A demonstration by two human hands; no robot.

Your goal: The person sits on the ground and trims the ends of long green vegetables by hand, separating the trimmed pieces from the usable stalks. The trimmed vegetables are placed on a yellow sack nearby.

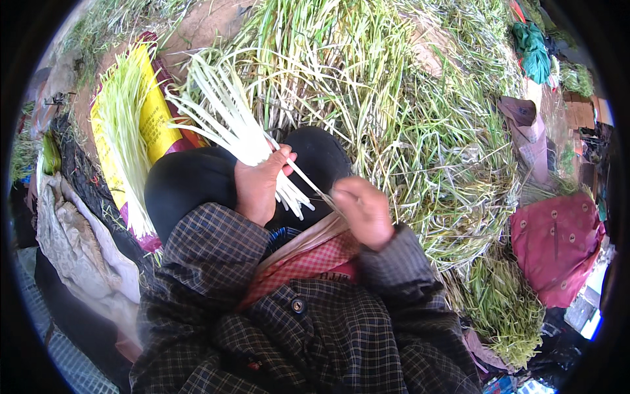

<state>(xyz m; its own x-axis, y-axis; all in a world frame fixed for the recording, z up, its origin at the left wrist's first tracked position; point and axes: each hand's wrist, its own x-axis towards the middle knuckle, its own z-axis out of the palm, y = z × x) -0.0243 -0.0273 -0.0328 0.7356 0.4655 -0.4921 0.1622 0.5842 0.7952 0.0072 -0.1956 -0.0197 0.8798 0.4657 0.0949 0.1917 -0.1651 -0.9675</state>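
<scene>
My left hand (263, 182) is closed around a bunch of pale, white-stemmed leafy stalks (241, 130), their cut ends pointing down to the right above my lap. My right hand (362, 209), blurred, is at the lower end of a single thin stalk (307, 180) that runs up past my left thumb. Its fingers look closed on that end, with a dry strip there. To the left, a larger bundle of similar stalks (123, 138) lies on a yellow and purple printed bag (156, 113).
A big heap of loose green stalks (344, 93) covers the ground in front and to the right. A red patterned cloth (556, 246) lies at the right, a pale cloth (91, 246) at the left. A teal bag (532, 51) is at the upper right.
</scene>
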